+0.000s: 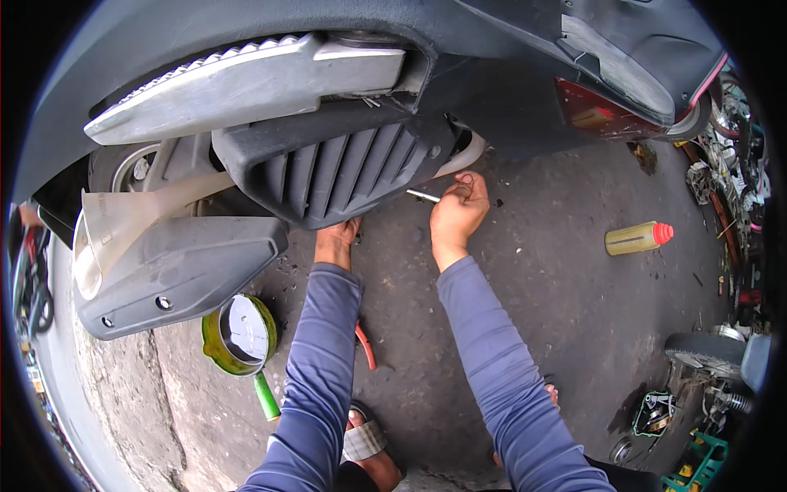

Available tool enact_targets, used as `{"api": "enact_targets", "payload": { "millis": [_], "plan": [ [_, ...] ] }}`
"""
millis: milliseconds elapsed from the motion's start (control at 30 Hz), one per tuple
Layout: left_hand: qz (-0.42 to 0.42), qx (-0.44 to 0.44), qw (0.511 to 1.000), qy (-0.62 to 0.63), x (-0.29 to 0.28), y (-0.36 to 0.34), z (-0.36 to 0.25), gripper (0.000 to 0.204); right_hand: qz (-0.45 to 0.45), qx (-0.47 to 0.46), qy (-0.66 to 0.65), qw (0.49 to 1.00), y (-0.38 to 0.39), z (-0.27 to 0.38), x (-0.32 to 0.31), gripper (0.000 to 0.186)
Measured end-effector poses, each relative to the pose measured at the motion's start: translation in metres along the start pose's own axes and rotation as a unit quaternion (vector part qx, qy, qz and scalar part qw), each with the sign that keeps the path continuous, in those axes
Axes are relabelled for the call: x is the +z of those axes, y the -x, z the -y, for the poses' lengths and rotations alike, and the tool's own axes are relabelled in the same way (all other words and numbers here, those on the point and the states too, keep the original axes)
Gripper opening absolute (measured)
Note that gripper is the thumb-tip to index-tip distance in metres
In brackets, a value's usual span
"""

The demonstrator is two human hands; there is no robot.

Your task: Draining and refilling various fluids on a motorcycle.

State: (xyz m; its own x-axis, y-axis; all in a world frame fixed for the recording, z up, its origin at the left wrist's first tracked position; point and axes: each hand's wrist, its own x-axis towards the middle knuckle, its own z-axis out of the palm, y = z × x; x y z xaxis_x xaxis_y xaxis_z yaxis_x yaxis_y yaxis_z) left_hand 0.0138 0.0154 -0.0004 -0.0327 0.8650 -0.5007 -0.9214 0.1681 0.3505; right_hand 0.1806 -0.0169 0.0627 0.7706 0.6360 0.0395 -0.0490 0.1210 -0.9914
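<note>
My left hand (335, 240) reaches up under the black slatted cover (336, 176) on the scooter's side. Most of its fingers are hidden behind the cover's lower edge. To the right of the cover, my right hand (459, 215) is closed around a thin silver metal rod (423, 195), whose bare end points left toward the cover. Above this hand curves a pale hose-like part (465, 156). At the left, a translucent whitish funnel (123, 225) lies tilted, its spout running behind the cover. Beneath the funnel is a dark grey exhaust shield (184, 271).
A green-handled pan (266, 397) holding shiny liquid stands on the ground at left. A red tool handle (366, 348) shows beside my left forearm. To the right lies a yellowish bottle (630, 239) with a red cap. Scattered parts (653, 412) and a wheel (705, 354) line the right edge.
</note>
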Motion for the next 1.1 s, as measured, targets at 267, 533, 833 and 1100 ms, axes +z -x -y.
{"api": "enact_targets", "payload": {
  "millis": [267, 533, 833, 1100],
  "plan": [
    [-0.014, 0.004, 0.999, 0.038, 0.0, -0.004, 0.008, 0.03, 0.007, -0.02, 0.054, 0.998, -0.013, -0.005, -0.001, 0.018],
    [0.096, -0.017, 0.995, 0.027, -0.023, -0.027, 0.007, 0.027, 0.04, -0.094, 0.104, 0.989, -0.027, -0.011, -0.006, 0.011],
    [-0.006, 0.013, 0.936, -0.352, -0.022, 0.085, 0.051, 0.013, 0.468, -0.109, 0.407, 0.777, -0.061, 0.078, -0.125, 0.03],
    [0.094, 0.267, 0.529, -0.8, -0.043, 0.177, 0.09, 0.018, 0.15, -0.361, 0.807, 0.443, -0.233, 0.17, -0.324, 0.04]
  ]
}}
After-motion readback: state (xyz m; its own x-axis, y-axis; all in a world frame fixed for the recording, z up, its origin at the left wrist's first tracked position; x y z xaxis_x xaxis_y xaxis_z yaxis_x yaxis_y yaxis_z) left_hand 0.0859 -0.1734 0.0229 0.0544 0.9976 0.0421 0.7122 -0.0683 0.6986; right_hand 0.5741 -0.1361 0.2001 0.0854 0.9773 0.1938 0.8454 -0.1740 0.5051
